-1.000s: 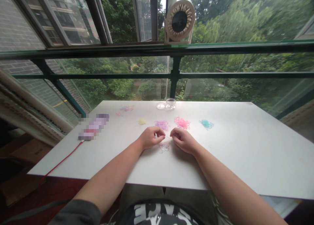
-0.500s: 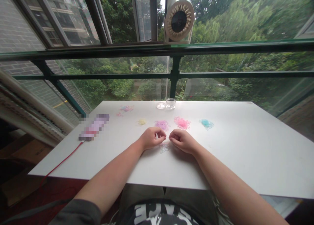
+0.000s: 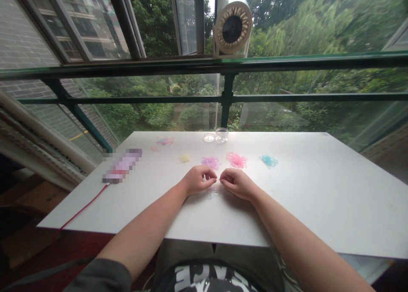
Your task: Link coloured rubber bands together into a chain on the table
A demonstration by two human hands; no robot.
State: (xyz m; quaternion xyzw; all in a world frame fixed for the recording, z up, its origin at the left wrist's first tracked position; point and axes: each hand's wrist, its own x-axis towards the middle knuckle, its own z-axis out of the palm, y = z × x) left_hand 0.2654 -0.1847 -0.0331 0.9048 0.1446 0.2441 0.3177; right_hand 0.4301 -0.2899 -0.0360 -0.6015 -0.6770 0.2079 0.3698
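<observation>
So we're keeping our left hand (image 3: 201, 179) and right hand (image 3: 236, 182) curled just above the pale bands (image 3: 213, 193) on the worktop (image 3: 302, 198), can't tell if they're gripping anything.

white table (image 3: 302, 215) | yellow heap (image 3: 185, 158), purple heap (image 3: 210, 163), pink heap (image 3: 236, 160), teal heap (image 3: 268, 160), multicoloured heap (image 3: 165, 141) | clear tub (image 3: 222, 136), lid (image 3: 209, 138)

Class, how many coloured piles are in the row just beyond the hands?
4: the yellow pile at the left end, then the purple pile beyond the left hand, the pink pile beyond the right hand, and the teal pile at the right end.
</observation>
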